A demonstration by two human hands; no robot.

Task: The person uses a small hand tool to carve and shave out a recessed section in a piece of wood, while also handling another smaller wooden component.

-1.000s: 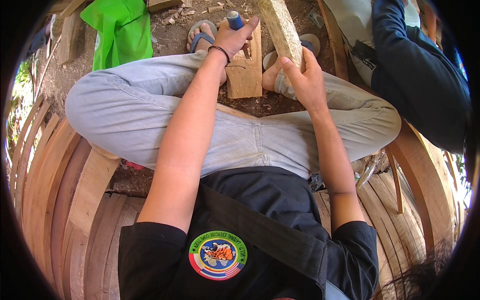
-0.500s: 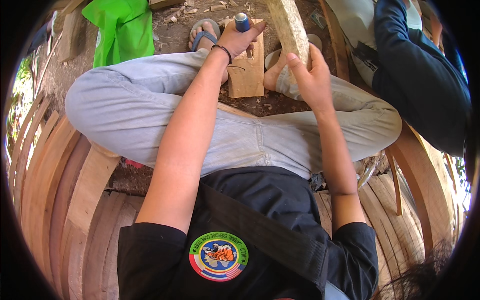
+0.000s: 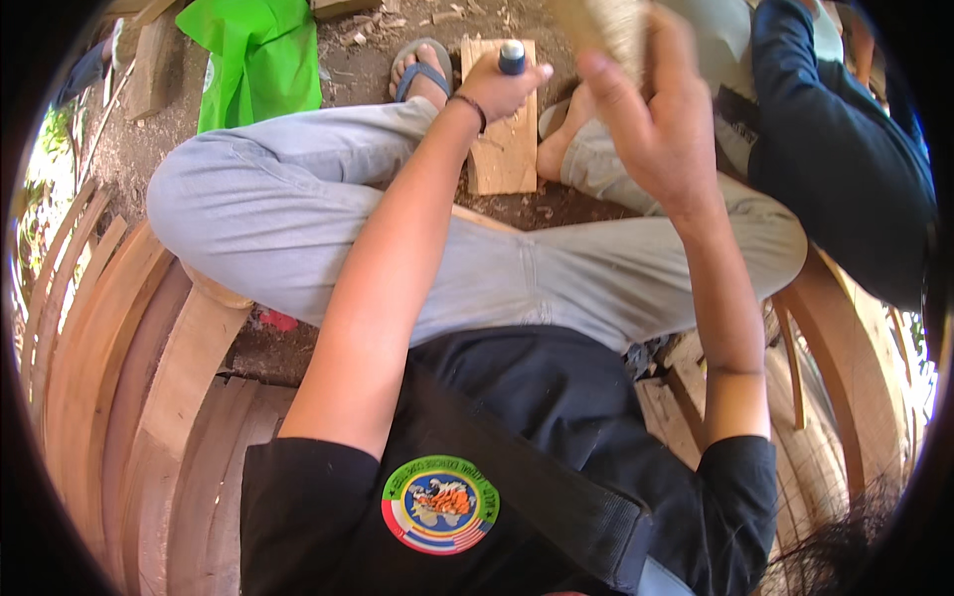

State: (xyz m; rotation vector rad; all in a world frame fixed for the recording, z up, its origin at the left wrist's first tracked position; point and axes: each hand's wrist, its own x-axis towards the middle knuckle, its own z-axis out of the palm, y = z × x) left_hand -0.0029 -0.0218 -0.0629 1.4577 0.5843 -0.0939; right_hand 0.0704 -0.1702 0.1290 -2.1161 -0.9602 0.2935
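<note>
Left grip clamps a blue-handled chisel-like tool above the wooden block; right grip clasps a wooden billet; cutting seems partway, remainder unclear.

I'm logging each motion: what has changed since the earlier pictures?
The right hand has risen toward the camera and moved rightward, lifting the wooden club with it. Nothing was let go. The left hand still grips the blue-handled tool over the wooden block.

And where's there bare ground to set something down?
A dirt patch between the green bag and your left foot, chips along its far side; a strip between bag and timber.

Crowded: between your feet, where your left hand grips a handle at the block, your right hand holding wood.
</note>
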